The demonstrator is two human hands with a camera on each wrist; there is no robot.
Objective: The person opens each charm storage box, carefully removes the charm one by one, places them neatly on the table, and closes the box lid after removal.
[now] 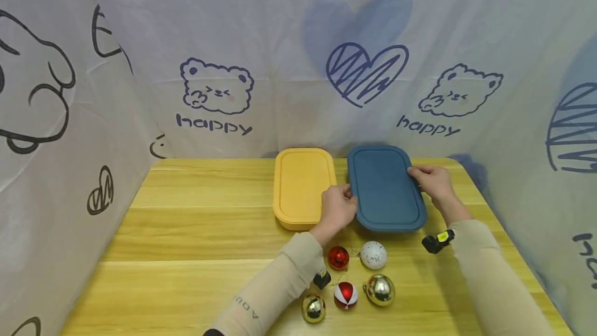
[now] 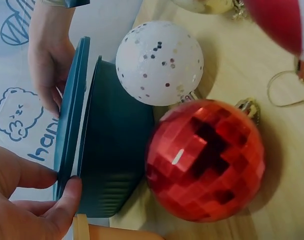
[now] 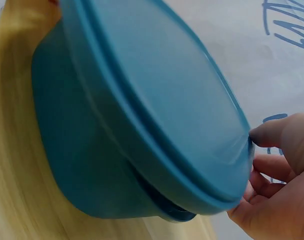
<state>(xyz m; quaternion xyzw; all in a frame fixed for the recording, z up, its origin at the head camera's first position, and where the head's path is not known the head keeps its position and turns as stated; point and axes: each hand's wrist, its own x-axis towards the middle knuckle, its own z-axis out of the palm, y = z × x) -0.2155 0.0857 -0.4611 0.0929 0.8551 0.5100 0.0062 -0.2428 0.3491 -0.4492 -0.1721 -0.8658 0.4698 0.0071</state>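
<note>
The blue lid (image 1: 387, 188) lies over a blue plastic box (image 3: 67, 130) on the table. My left hand (image 1: 337, 207) pinches the lid's left edge between thumb and fingers. On the opposite edge, my right hand (image 1: 434, 183) grips the lid, thumb on top and fingers beneath. A narrow gap shows between lid and box rim in the left wrist view, and the right wrist view shows the lid raised from the rim at the near corner. What the box contains is hidden.
A yellow lidded box (image 1: 303, 185) stands left of the blue one. Nearer me lie a red faceted ball (image 1: 338, 257), a speckled white ball (image 1: 373, 255), a red-and-white ball (image 1: 345, 295), a large gold ball (image 1: 380, 290) and a smaller gold ball (image 1: 313, 308).
</note>
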